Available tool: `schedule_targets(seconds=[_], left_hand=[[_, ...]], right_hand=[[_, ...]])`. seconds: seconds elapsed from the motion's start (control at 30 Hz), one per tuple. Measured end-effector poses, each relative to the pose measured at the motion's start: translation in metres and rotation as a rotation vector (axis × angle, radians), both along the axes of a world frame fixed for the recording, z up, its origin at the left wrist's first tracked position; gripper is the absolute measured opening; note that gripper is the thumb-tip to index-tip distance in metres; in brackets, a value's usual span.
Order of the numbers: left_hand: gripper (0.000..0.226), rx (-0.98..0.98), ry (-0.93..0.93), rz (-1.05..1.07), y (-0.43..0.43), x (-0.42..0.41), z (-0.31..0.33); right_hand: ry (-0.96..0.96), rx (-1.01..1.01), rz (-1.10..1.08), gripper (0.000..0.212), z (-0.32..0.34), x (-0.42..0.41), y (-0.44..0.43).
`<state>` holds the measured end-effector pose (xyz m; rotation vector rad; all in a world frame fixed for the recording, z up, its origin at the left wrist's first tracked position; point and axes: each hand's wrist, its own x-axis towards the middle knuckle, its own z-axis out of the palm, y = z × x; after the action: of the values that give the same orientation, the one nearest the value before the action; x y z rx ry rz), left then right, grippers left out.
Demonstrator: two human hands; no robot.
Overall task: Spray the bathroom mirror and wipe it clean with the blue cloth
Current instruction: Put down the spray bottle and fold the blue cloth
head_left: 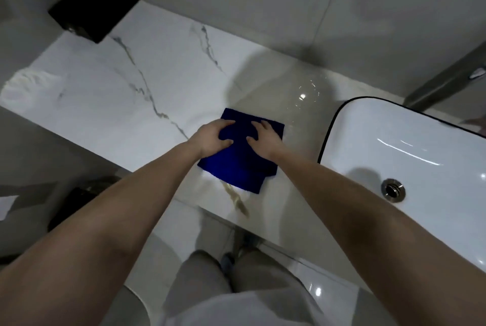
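We are handling the cloth [236, 165], which is lying folded on the surface [105, 83] just left of the sink [368, 120]. Our left grip [211, 136] and right grip [264, 138] are both resting on its far half, fingers curled and thumbs drawn in, each pinching the fabric. We are judging this as folding or gathering the cloth for wiping; which of the two, we cannot tell. No spray bottle is showing and we are not making out the mirror, so the next move is calling for lifting the cloth in one grip and turning up toward the wall. A black box [92, 2] is sitting in the far left corner, well apart. Only the sink's rim is standing near.
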<state>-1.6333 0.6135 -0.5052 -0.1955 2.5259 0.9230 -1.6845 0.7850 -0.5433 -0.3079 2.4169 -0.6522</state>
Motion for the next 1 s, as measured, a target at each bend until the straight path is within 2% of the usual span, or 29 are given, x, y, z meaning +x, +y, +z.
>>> schedule_targets(seconds=[0.1,0.2,0.37,0.47,0.57,0.7,0.77,0.87,1.0], left_hand=[[0.058,-0.009,-0.018,-0.044,0.005,-0.013,-0.018],[0.059,0.036,-0.058,-0.023,0.013,-0.026,-0.032],[0.051,0.095,-0.015,0.127,0.002,-0.051,-0.057],[0.057,0.169,-0.066,0.162,-0.01,-0.07,-0.062],[0.063,0.082,-0.037,0.013,-0.018,-0.084,-0.06],[0.048,-0.185,0.152,-0.318,-0.031,-0.099,-0.065],[0.042,-0.179,0.159,-0.392,-0.038,-0.108,-0.068],[0.038,-0.151,0.169,-0.488,-0.045,-0.12,-0.069],[0.027,-0.041,0.127,-0.557,-0.05,-0.123,-0.068]], right_hand=[[-0.011,0.097,0.076,0.061,-0.019,0.007,-0.006],[0.084,0.116,0.064,0.059,-0.031,0.019,-0.002],[0.29,-0.036,-0.161,0.039,-0.04,0.014,0.006],[0.362,-0.024,-0.26,0.041,-0.041,0.003,0.002],[0.307,0.03,-0.341,0.06,-0.039,-0.007,-0.008],[0.138,0.195,-0.331,0.076,-0.021,-0.027,-0.023],[0.096,0.267,-0.329,0.071,-0.014,-0.031,-0.027],[0.141,0.349,-0.346,0.053,-0.011,-0.026,-0.037],[0.228,0.344,-0.431,0.041,-0.015,-0.012,-0.041]])
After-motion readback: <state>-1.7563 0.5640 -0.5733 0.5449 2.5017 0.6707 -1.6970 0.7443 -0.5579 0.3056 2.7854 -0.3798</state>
